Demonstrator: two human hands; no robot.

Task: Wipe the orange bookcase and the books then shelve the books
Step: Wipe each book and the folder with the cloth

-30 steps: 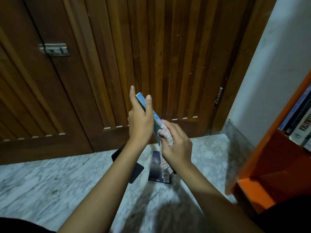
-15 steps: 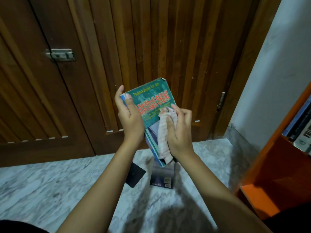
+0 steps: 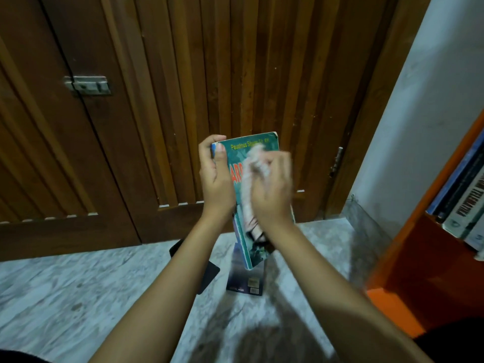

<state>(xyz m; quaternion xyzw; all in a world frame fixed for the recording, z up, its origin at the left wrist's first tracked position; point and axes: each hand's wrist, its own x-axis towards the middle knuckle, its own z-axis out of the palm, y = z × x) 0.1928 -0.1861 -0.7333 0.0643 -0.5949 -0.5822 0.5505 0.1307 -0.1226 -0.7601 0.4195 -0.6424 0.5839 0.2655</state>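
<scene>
My left hand (image 3: 216, 176) grips the upper left edge of a green paperback book (image 3: 251, 247), held upright in front of me with its cover facing me. My right hand (image 3: 272, 189) holds a pale crumpled cloth (image 3: 248, 195) against that cover and is blurred by motion. Below, a dark blue book (image 3: 245, 280) lies flat on the floor, partly hidden by the green one, and beside it a black book (image 3: 208, 273) shows from under my left forearm. The orange bookcase (image 3: 419, 271) stands at the right edge with several books (image 3: 461, 203) leaning on its shelf.
A brown slatted wooden door (image 3: 183, 87) with a metal latch (image 3: 87, 85) fills the background. A pale wall (image 3: 419, 113) meets the bookcase at right. The floor is grey marbled tile (image 3: 65, 297).
The green book turned from edge-on to cover facing me. My right hand with the cloth moved up the cover toward its top. The view shifted slightly left.
</scene>
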